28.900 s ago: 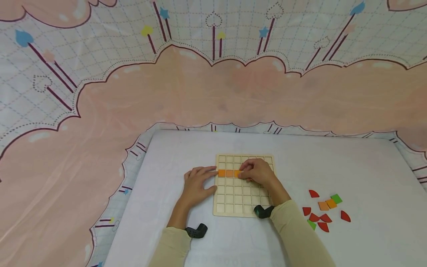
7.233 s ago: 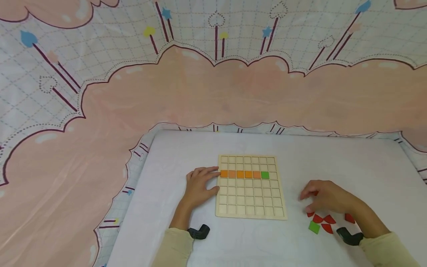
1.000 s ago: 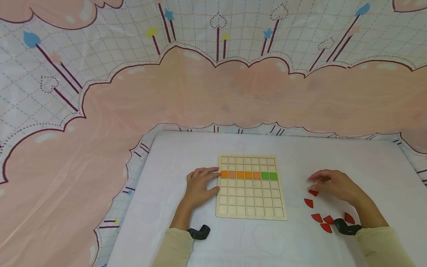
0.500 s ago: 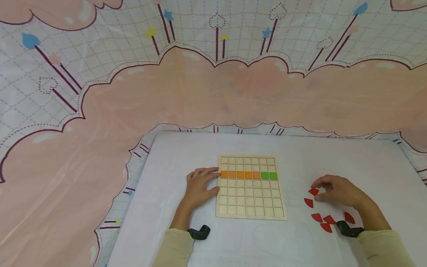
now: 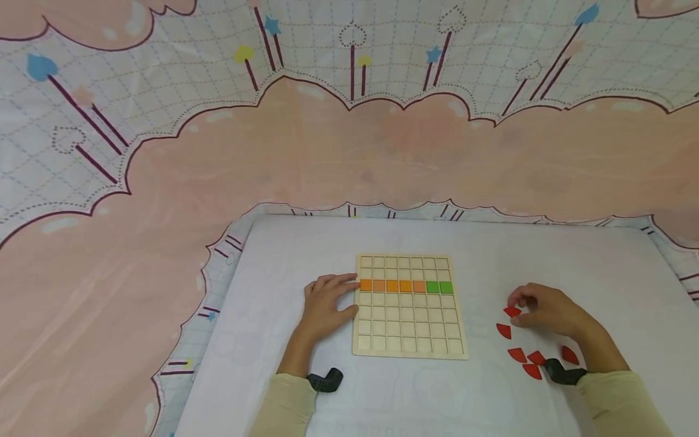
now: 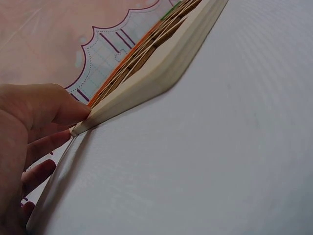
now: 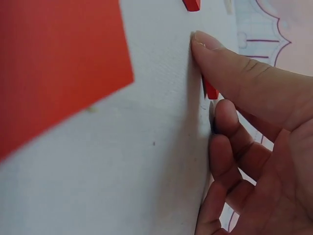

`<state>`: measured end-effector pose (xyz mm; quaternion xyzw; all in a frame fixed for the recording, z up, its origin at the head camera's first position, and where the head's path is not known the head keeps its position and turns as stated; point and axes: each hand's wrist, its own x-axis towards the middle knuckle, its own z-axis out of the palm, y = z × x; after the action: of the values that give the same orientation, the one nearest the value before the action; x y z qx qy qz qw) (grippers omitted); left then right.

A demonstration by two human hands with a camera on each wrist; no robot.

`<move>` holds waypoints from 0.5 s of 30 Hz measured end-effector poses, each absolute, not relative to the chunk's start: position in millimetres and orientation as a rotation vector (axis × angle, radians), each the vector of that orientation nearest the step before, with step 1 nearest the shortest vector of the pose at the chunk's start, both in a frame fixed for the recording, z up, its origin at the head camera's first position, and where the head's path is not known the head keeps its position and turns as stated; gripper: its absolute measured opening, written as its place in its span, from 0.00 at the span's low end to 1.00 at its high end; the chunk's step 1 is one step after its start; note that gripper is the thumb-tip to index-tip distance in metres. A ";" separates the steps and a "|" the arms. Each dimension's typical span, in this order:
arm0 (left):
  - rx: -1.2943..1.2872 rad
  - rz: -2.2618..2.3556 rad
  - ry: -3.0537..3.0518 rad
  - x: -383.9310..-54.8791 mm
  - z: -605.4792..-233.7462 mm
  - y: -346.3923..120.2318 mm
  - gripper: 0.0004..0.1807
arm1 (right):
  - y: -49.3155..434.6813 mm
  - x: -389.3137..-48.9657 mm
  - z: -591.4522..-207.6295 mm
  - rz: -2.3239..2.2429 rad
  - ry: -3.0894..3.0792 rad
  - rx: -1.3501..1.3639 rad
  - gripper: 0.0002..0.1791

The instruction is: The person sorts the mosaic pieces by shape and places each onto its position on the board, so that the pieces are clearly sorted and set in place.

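Note:
A pale wooden grid board (image 5: 406,331) lies on the white table. One of its rows holds orange tiles (image 5: 392,286) on the left and two green tiles (image 5: 439,287) at the right end. My left hand (image 5: 324,306) rests at the board's left edge with fingers spread; the left wrist view shows its thumb (image 6: 73,110) against the board's side. To the right of the board, my right hand (image 5: 546,311) pinches a red quarter-circle piece (image 5: 512,311) between thumb and index finger, down at the tabletop. In the right wrist view the thumb (image 7: 234,68) partly hides that piece.
Several more red quarter-circle pieces lie on the table near the right hand, one just below it (image 5: 503,331) and others (image 5: 532,371) close to the right wrist's black camera (image 5: 565,372). A cartoon-printed cloth (image 5: 382,158) hangs behind the table.
Since the oldest frame, the row has filled with orange and green tiles. Over the last second, my right hand has lowered and closed its fingers on a red piece. The left hand stays put.

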<state>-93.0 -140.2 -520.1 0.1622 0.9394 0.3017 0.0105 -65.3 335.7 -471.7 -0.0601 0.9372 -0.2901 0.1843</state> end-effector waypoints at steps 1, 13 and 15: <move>0.504 0.941 2.931 -93.1 -520.1 -140.2 0.25 | 335.2 -65.7 -471.6 -0.820 2.643 -0.163 0.16; 0.520 0.974 2.943 -91.8 -517.9 -138.8 0.25 | 329.2 -64.1 -466.8 -0.835 2.685 -0.051 0.19; 0.520 0.980 2.938 -91.9 -517.6 -138.5 0.25 | 326.7 -64.9 -465.3 -0.867 2.675 -0.035 0.20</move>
<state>-91.9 -138.5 -517.6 0.1657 0.9355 0.3121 0.0005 -64.9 326.7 -465.3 -0.0122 0.9384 -0.3040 0.1640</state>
